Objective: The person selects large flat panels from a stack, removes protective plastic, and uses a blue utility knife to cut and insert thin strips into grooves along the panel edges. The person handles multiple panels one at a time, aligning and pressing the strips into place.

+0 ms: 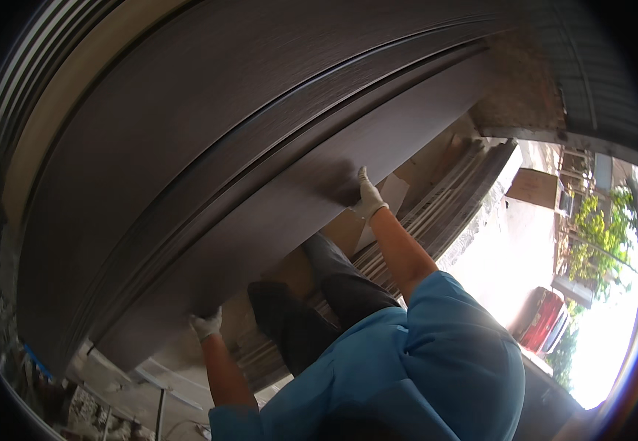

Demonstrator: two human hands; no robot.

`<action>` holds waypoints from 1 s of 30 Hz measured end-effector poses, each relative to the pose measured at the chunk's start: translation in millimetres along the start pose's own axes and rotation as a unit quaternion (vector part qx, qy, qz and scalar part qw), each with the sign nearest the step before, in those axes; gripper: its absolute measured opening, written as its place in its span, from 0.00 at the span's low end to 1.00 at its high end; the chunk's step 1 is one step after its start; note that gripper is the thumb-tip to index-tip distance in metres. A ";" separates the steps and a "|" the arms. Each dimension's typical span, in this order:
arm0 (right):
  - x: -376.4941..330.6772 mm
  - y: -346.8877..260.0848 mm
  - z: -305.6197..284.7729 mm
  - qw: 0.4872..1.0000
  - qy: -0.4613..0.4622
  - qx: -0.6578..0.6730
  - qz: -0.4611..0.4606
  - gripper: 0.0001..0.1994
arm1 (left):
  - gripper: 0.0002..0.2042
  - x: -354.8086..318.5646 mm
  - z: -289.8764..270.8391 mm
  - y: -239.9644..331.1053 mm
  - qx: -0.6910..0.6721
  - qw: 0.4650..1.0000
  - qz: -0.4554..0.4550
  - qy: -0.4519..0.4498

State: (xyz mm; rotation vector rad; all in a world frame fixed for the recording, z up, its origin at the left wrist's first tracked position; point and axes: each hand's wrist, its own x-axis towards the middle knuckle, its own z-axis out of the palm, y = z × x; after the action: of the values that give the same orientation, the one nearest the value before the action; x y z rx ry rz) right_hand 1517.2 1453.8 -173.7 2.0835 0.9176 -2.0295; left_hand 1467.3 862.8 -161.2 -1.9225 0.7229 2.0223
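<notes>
A long dark brown panel [282, 217] with a smooth, faintly shiny face slants across the view in front of my body. My left hand [207, 323], in a pale glove, grips its near edge toward the lower left, the fingers partly hidden at the edge. Farther right along the same edge, my gloved right hand [369, 198] has its thumb up against the face, with the fingers hidden behind. Just beyond lies another wide dark panel [164, 95] with a fine grain, and a narrow grooved line runs between the two.
Long thin strips [447, 198] are stacked to the right of my legs. A cardboard box [534, 188] stands near the bright opening, with a red vehicle [542, 317] outside. Metal frame pieces [158, 389] lie at the lower left. A corrugated wall [606, 88] rises at the upper right.
</notes>
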 end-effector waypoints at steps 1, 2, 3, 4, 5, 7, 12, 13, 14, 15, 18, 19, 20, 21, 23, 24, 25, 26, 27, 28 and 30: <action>-3.3 -3.3 -6.3 0.999 -0.012 -0.035 0.012 0.51 | 0.33 -3.4 1.7 -11.5 0.013 0.999 0.006 0.040; -7.3 -9.7 -11.4 0.997 -0.027 -0.075 0.023 0.49 | 0.34 -10.5 1.7 -28.5 0.056 0.998 0.019 0.013; -14.5 -12.3 -14.7 0.993 -0.002 -0.119 0.014 0.45 | 0.35 -17.8 5.2 -41.8 0.081 0.994 0.007 0.074; -23.0 -21.8 -18.5 0.982 -0.010 -0.186 0.027 0.41 | 0.39 -32.9 3.7 -60.1 0.179 0.983 0.016 0.039; -34.6 -28.0 -23.4 0.977 -0.026 -0.212 0.019 0.39 | 0.43 -50.9 2.2 -73.7 0.271 0.961 0.002 -0.048; -55.5 -41.9 -24.5 0.940 -0.127 -0.318 -0.016 0.21 | 0.37 -81.7 4.4 -98.4 0.371 0.923 0.060 -0.085; -106.1 -48.4 2.4 0.771 -0.162 -0.585 -0.193 0.13 | 0.20 -134.3 -33.2 -95.1 0.488 0.818 0.236 -0.193; -117.3 -43.4 14.3 0.775 -0.139 -0.588 -0.187 0.14 | 0.20 -140.5 -54.1 -90.9 0.477 0.809 0.264 -0.221; -129.2 -36.0 33.9 0.742 -0.156 -0.618 -0.207 0.14 | 0.19 -146.6 -75.1 -86.7 0.393 0.842 0.276 -0.248; -143.2 -24.0 52.1 0.718 -0.149 -0.645 -0.217 0.15 | 0.18 -153.5 -101.8 -82.6 0.308 0.891 0.245 -0.228; -191.8 15.7 118.2 0.646 -0.174 -0.703 -0.239 0.17 | 0.15 -169.6 -191.8 -62.4 0.188 0.940 0.232 -0.166; -208.8 37.3 145.5 0.631 -0.186 -0.714 -0.242 0.18 | 0.14 -171.5 -224.3 -46.7 0.135 0.948 0.231 -0.174; -225.2 64.5 171.9 0.629 -0.215 -0.705 -0.248 0.18 | 0.14 -172.6 -260.6 -30.1 0.084 0.953 0.242 -0.163; -243.3 90.7 192.0 0.628 -0.233 -0.700 -0.248 0.17 | 0.15 -176.2 -297.5 -24.2 0.004 0.953 0.250 -0.173; -277.8 135.4 234.4 0.595 -0.259 -0.724 -0.231 0.18 | 0.14 -178.7 -358.3 -10.9 0.064 0.949 0.304 -0.050; -302.1 159.6 251.1 0.565 -0.252 -0.753 -0.222 0.20 | 0.14 -186.3 -386.6 -4.5 0.033 0.952 0.305 -0.010; -316.9 187.8 269.2 0.527 -0.267 -0.776 -0.222 0.20 | 0.14 -188.5 -413.7 1.0 0.013 0.953 0.303 0.031; -333.0 214.5 289.0 0.484 -0.269 -0.799 -0.233 0.21 | 0.15 -190.8 -438.0 8.5 -0.023 0.952 0.302 0.047; -347.9 240.1 304.7 0.476 -0.290 -0.797 -0.232 0.21 | 0.16 -192.6 -457.2 14.6 -0.052 0.951 0.300 0.060; -361.4 264.0 319.1 0.453 -0.302 -0.802 -0.246 0.21 | 0.18 -192.9 -472.4 21.0 -0.044 0.950 0.295 0.094; -384.0 302.4 350.1 0.437 -0.339 -0.798 -0.239 0.20 | 0.18 -190.4 -487.9 31.1 -0.104 0.941 0.312 0.075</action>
State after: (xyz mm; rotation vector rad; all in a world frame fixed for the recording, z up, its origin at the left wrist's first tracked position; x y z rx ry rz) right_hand 1376.4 911.4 44.2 -0.0859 1.9509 -0.7073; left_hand 1886.6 612.7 31.0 -2.1793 1.3479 2.3976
